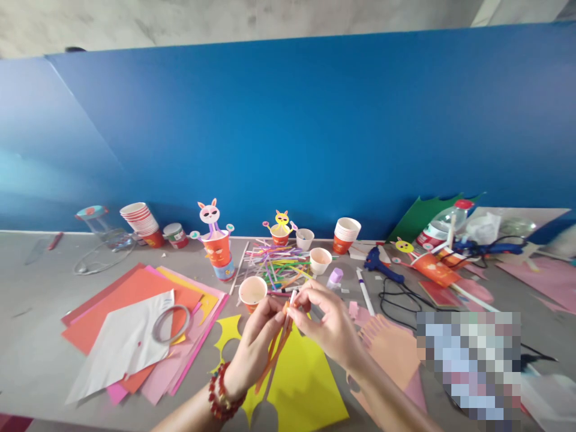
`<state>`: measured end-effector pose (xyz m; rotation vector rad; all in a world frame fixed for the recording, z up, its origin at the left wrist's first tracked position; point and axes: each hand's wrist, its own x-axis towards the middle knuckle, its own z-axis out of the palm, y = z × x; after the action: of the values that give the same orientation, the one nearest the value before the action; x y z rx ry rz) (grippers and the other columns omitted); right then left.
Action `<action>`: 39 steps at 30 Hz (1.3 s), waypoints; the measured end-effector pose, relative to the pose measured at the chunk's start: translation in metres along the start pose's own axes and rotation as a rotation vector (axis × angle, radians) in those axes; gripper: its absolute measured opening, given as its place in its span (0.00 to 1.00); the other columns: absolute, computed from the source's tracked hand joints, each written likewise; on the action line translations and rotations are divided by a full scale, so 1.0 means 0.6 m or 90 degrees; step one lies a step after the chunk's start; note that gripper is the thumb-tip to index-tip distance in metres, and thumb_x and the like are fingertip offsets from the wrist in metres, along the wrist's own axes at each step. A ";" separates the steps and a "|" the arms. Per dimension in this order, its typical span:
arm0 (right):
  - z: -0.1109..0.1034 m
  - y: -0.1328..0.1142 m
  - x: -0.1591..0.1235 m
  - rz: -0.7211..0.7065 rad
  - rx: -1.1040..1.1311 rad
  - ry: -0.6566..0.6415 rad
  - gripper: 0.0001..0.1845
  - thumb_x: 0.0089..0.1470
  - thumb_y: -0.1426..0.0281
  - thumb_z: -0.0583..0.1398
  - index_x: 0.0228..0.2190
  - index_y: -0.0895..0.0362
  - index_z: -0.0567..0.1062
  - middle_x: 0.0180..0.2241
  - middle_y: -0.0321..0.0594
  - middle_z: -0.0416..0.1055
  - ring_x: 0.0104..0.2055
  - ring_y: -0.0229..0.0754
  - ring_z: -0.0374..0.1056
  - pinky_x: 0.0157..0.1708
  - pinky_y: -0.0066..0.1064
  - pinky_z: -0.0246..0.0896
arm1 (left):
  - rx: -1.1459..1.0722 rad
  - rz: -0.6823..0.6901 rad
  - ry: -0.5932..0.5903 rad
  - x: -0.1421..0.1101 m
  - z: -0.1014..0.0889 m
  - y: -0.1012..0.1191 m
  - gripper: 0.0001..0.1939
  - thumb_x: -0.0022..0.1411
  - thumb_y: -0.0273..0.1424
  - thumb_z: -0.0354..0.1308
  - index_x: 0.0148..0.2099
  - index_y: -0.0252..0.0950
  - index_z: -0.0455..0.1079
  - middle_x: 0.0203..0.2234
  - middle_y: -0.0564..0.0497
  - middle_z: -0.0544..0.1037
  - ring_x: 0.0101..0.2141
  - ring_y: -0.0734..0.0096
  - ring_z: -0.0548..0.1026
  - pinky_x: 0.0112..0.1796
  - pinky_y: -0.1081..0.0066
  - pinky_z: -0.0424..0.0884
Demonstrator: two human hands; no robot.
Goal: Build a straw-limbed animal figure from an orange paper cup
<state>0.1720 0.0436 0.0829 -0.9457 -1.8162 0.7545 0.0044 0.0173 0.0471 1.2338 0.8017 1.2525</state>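
My left hand point(260, 333) is closed, fingertips pinching a bundle of orange pipe cleaners point(279, 348) around a thin pale stick point(293, 295). Thumb and fingers of my right hand point(326, 318) pinch the same bundle near its upper end, where the orange is wrapped around the stick. The loose ends hang down over a yellow sheet point(308, 384) with round cut-outs. Just beyond my hands is a paper cup point(252, 290). A pile of multicoloured pipe cleaners point(270, 264) lies behind it.
Rabbit-faced cup figures point(216, 252) stand at the back. Coloured papers point(108, 300) and a tape roll point(171, 324) lie left. A blue glue gun point(382, 264) with a black cord, a tipped cup figure point(432, 268) and a bottle point(445, 225) are right. A blue partition point(288, 132) rises behind.
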 end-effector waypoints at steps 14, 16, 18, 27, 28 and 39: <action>0.004 -0.001 -0.003 0.001 -0.007 0.003 0.08 0.57 0.73 0.61 0.27 0.54 0.69 0.31 0.37 0.70 0.34 0.42 0.70 0.35 0.31 0.64 | 0.066 0.055 0.020 0.003 0.005 0.011 0.11 0.69 0.37 0.54 0.38 0.36 0.71 0.32 0.48 0.73 0.36 0.65 0.69 0.41 0.68 0.66; 0.004 -0.001 -0.004 0.002 -0.002 0.000 0.08 0.58 0.73 0.61 0.27 0.54 0.69 0.32 0.37 0.70 0.35 0.42 0.70 0.35 0.31 0.64 | 0.038 0.038 0.031 0.004 0.003 0.007 0.12 0.69 0.38 0.54 0.36 0.36 0.71 0.31 0.49 0.72 0.35 0.66 0.68 0.40 0.69 0.65; 0.005 -0.003 -0.004 0.001 0.003 -0.002 0.08 0.58 0.72 0.61 0.27 0.54 0.69 0.32 0.37 0.70 0.35 0.42 0.70 0.36 0.31 0.64 | -0.015 0.015 0.034 0.007 0.002 0.003 0.13 0.68 0.38 0.56 0.35 0.35 0.71 0.30 0.50 0.71 0.34 0.67 0.67 0.39 0.70 0.65; 0.004 -0.009 -0.006 -0.011 0.015 0.003 0.08 0.58 0.72 0.62 0.27 0.54 0.70 0.31 0.37 0.70 0.35 0.41 0.70 0.35 0.30 0.64 | -0.249 -0.089 0.005 0.015 0.004 0.008 0.09 0.61 0.34 0.63 0.35 0.35 0.69 0.29 0.51 0.70 0.32 0.70 0.68 0.37 0.70 0.66; 0.004 -0.009 -0.006 -0.011 0.014 0.003 0.08 0.58 0.72 0.62 0.27 0.54 0.71 0.31 0.37 0.70 0.35 0.41 0.70 0.35 0.30 0.64 | -0.267 -0.098 0.003 0.016 0.004 0.009 0.08 0.61 0.34 0.63 0.35 0.35 0.69 0.30 0.51 0.71 0.32 0.70 0.69 0.37 0.70 0.66; 0.004 -0.007 -0.006 -0.018 -0.005 -0.003 0.08 0.58 0.73 0.61 0.28 0.54 0.70 0.32 0.37 0.69 0.35 0.41 0.69 0.35 0.31 0.64 | -0.299 -0.136 0.024 0.018 0.003 0.006 0.09 0.60 0.34 0.64 0.33 0.34 0.69 0.28 0.51 0.72 0.31 0.71 0.70 0.38 0.72 0.66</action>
<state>0.1697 0.0384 0.0838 -0.9227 -1.8344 0.7340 0.0072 0.0267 0.0529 0.7290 0.6011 1.2033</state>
